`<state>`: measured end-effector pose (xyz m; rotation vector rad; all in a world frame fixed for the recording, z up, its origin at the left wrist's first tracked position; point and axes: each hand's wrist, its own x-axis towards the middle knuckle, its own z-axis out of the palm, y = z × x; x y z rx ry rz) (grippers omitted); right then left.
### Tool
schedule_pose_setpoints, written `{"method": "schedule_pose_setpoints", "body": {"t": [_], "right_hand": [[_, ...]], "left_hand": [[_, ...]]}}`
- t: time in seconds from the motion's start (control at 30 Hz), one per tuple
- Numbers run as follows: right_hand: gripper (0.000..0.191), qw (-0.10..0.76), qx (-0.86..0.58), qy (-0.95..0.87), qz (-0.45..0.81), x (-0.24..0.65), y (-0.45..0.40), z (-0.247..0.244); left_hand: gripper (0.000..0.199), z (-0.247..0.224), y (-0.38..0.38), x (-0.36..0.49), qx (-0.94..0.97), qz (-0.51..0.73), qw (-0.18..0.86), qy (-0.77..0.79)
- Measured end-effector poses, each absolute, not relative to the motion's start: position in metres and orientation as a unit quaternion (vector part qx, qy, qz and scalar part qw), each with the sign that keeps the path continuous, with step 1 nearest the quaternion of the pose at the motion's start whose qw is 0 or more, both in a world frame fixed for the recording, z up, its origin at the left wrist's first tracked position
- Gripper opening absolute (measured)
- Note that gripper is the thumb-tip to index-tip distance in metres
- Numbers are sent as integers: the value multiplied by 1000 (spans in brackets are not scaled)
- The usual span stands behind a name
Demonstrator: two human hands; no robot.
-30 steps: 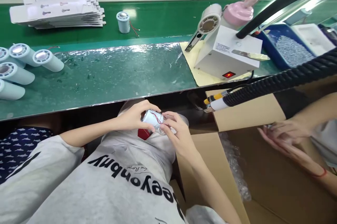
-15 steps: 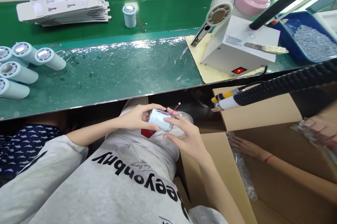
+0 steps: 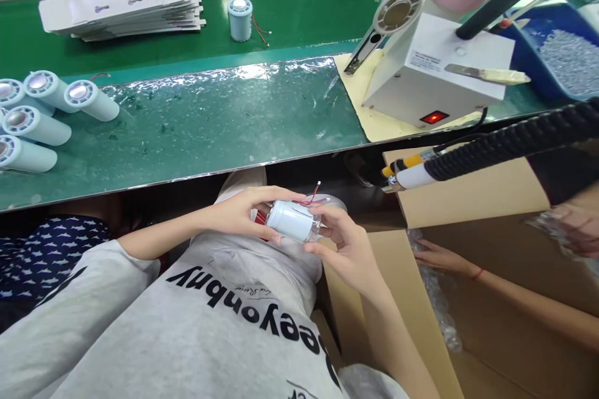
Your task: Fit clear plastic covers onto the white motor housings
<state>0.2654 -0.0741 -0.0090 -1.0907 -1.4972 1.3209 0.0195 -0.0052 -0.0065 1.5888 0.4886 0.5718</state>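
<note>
Currently I log one white cylinder (image 3: 292, 220), red wire loose, clamped between left hand (image 3: 241, 215) and right hand (image 3: 349, 249) below the bench edge (image 3: 187, 174).

You wear a grey marl top with short sleeves and bold black lettering across the chest; your left hand (image 3: 241, 213) and right hand (image 3: 349, 246) are bare.

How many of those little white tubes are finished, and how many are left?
Four white cylinders lie at the bench's left, seemingly done. One cylinder with red wires is in hand, between left hand and right hand. Another stands on the green belt. Remaining count isn't visible.
</note>
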Motion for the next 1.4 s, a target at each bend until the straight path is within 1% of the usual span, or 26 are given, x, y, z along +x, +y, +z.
{"method": "schedule_pose_setpoints", "body": {"t": [0.23,0.4,0.6,0.73,1.03,1.2,1.4], "right_hand": [[43,409,-434,-516,616,265,-76,-5],[48,403,-443,-483,639,262,-75,-3],[54,387,-472,-467,639,259,-73,-5],[53,382,-466,-424,675,257,-73,-7],[58,360,-462,-337,737,251,-77,-20],[69,323,-454,-312,770,244,-73,-9],[77,268,-430,-274,818,242,-70,-4]], "left_hand": [[75,-5,-5,17,741,257,590,192],[72,-3,-6,17,740,246,593,200],[70,-2,-6,16,744,241,589,205],[71,-2,-6,16,746,242,588,196],[72,-2,-7,15,756,247,579,180],[72,-2,-7,16,760,246,576,173],[69,-4,-7,17,762,261,569,166]]}}
